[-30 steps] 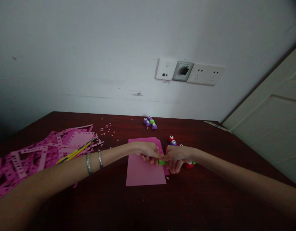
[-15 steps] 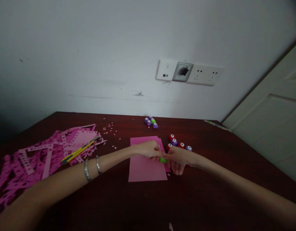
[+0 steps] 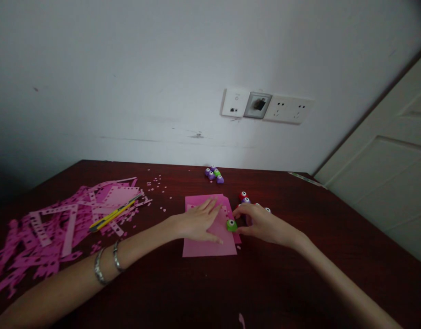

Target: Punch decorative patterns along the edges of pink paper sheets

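Note:
Pink paper sheets [image 3: 197,249] lie stacked on the dark red-brown table, with small holes along the top sheet's upper and right sides. My left hand [image 3: 198,224] rests flat on the paper, fingers spread, holding nothing. At the sheet's right edge sits a small green craft punch [image 3: 231,225] with a round eye-like button. The thumb and index finger of my right hand [image 3: 260,224] curve around the punch's right side. Just behind that hand are several red and purple craft punches [image 3: 244,195], partly covered by it.
A heap of punched pink paper strips [image 3: 70,228] covers the left side, with a yellow utility knife [image 3: 114,213] on top. Tiny pink cutouts [image 3: 157,183] are scattered nearby. More purple and green punches [image 3: 211,174] stand by the wall, which carries sockets [image 3: 288,109].
Both hands were together over the green punch. My left hand has moved left and flattened onto the paper; my right hand has loosened its fingers, uncovering the punch and the holes near it.

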{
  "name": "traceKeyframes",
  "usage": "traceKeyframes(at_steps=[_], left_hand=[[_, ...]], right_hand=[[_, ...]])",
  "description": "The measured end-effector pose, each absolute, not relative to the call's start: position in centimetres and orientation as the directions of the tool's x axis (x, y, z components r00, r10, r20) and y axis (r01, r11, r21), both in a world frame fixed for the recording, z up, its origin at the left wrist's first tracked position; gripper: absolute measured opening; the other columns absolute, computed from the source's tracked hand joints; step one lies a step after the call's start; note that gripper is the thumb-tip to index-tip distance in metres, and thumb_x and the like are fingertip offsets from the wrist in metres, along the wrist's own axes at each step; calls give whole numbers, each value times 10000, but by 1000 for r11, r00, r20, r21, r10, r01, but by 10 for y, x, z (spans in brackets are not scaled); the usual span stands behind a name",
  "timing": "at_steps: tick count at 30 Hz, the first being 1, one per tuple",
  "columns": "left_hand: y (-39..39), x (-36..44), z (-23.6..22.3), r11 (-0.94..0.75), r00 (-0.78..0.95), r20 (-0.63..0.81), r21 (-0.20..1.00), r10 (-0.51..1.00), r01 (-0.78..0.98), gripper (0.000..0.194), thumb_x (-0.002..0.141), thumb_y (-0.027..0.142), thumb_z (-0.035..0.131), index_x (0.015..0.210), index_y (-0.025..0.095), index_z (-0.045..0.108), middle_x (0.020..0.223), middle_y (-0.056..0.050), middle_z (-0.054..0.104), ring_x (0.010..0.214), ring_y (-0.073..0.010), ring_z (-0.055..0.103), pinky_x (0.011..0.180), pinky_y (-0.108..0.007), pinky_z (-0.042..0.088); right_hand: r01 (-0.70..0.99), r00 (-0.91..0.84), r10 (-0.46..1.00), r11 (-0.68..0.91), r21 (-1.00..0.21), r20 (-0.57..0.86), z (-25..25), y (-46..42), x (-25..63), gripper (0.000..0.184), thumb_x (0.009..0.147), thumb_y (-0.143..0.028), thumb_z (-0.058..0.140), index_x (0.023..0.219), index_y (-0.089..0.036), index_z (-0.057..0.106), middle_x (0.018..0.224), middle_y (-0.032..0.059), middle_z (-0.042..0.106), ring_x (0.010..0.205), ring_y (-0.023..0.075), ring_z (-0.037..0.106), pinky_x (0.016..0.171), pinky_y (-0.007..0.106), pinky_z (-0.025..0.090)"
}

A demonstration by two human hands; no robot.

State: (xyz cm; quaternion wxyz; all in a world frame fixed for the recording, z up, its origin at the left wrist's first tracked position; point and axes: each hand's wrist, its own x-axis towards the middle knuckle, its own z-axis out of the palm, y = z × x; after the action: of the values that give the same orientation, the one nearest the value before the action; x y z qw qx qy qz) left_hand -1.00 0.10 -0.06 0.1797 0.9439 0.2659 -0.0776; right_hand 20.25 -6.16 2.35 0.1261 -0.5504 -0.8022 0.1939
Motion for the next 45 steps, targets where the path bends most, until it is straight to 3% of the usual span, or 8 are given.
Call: traceKeyframes(at_steps=[5,11,16,24,33,40,45], left_hand=[[0,-11,-7,-808,846,-300,277,441,520,1015,723,720,371,1407,52,30,1453,-173,-38,1337,-323,-29,1065,-501,104],[3,-13,-12,-799,838,-318,285,443,530,1036,704,743,359,1408,64,18,1451,-158,-48,1337,-311,-25,1069,-492,99],[2,-13,-10,-792,838,-322,300,441,532,1026,706,738,362,1409,75,17,1452,-143,-62,1334,-311,-42,1070,-494,96],[3,-13,-8,-781,835,-329,319,440,537,999,725,707,396,1409,94,3,1451,-133,-86,1328,-309,-77,1076,-485,80],[2,-15,-9,-771,844,-301,352,444,531,972,735,695,394,1408,86,46,1457,-148,-31,1332,-311,-45,1071,-482,97],[2,-15,-7,-793,867,-227,352,443,497,887,780,654,383,1415,113,83,1470,-132,0,1340,-307,-11,1079,-453,117],[31,-12,1,-810,849,-1,299,528,504,790,820,581,388,1384,58,208,1466,-169,95,1348,-275,57,1086,-396,132]], right_hand=[[811,-435,900,372,-453,-39,8,-59,199,252,741,-175,593,990,-165,632,901,59,610,748,155,541,654,253,407],[816,-418,907,348,-461,-56,10,-59,200,186,766,-210,581,930,-163,658,814,48,632,656,139,533,572,237,389],[819,-403,912,320,-477,-80,22,-67,210,165,769,-218,578,897,-172,671,812,38,657,655,132,549,596,236,394],[903,-265,958,206,-376,-110,23,-84,233,143,764,-276,569,844,-192,653,833,48,641,738,180,577,638,254,406],[942,-210,971,170,-288,-114,6,-89,241,222,752,-290,580,956,-220,634,981,70,627,855,235,587,729,311,418],[954,-188,974,149,-260,-129,11,-90,239,294,745,-272,581,1035,-243,614,1018,75,625,897,260,582,724,341,427],[930,-224,973,196,-311,-57,29,-91,236,255,778,-298,560,1015,-232,628,999,64,634,854,231,587,721,319,428]])
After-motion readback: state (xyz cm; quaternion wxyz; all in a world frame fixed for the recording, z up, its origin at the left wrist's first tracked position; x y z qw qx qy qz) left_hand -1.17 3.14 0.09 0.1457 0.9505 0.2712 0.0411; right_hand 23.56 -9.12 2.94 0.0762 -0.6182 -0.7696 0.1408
